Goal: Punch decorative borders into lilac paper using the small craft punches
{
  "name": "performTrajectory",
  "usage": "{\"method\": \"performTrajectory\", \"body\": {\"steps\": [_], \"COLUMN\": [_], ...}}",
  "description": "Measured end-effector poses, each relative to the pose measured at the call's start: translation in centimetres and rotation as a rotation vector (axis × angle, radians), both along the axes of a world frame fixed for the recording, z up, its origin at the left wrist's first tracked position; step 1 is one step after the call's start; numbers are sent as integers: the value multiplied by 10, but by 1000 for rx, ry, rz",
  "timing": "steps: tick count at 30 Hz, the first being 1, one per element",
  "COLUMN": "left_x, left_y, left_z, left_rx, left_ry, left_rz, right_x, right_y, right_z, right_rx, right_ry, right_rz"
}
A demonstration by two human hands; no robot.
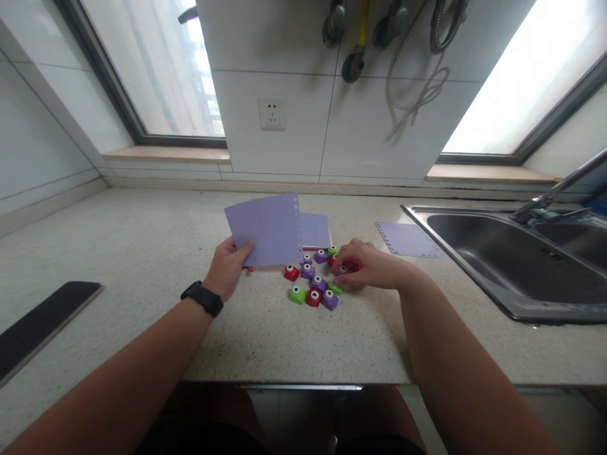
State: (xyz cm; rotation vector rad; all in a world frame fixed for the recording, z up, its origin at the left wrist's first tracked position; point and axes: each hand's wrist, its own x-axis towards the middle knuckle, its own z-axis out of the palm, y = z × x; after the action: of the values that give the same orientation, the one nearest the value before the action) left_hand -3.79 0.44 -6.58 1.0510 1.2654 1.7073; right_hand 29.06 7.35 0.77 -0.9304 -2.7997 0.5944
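Observation:
My left hand (226, 268) pinches a lilac paper sheet (268, 229) by its lower left corner and holds it tilted above the counter; small holes run along the sheet's right edge. My right hand (367, 265) rests curled on a cluster of small red, green and purple craft punches (313, 285), its fingertips closed around a red punch (342, 270) at the cluster's right side. Behind the cluster lies a small stack of lilac paper (315, 230).
Another punched lilac sheet (408, 240) lies beside the steel sink (521, 265) at the right, with a faucet (554, 193) above it. A dark flat board (40, 322) sits at the counter's left edge. A wall socket (272, 114) and hanging tools are on the tiled wall.

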Motion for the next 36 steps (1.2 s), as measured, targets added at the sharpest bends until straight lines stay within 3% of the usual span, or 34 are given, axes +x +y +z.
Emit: {"method": "performTrajectory", "body": {"steps": [11, 19, 24, 26, 31, 36], "left_x": [0, 0, 1, 2, 4, 8], "left_y": [-1, -1, -1, -2, -7, -8], "left_z": [1, 2, 2, 3, 5, 7], "left_rx": [-1, 1, -1, -7, -36, -19], "left_ry": [4, 4, 2, 6, 71, 76], "left_rz": [0, -3, 4, 8, 4, 19], "right_x": [-16, -33, -22, -16, -17, -28], "right_y": [-13, -23, -19, -15, -5, -4], "right_z": [0, -1, 3, 2, -11, -19], "right_rx": [55, 89, 40, -26, -412, -710], "right_ry": [-139, -95, 46, 173, 688, 993], "right_rz": [27, 73, 72, 14, -152, -245]}}
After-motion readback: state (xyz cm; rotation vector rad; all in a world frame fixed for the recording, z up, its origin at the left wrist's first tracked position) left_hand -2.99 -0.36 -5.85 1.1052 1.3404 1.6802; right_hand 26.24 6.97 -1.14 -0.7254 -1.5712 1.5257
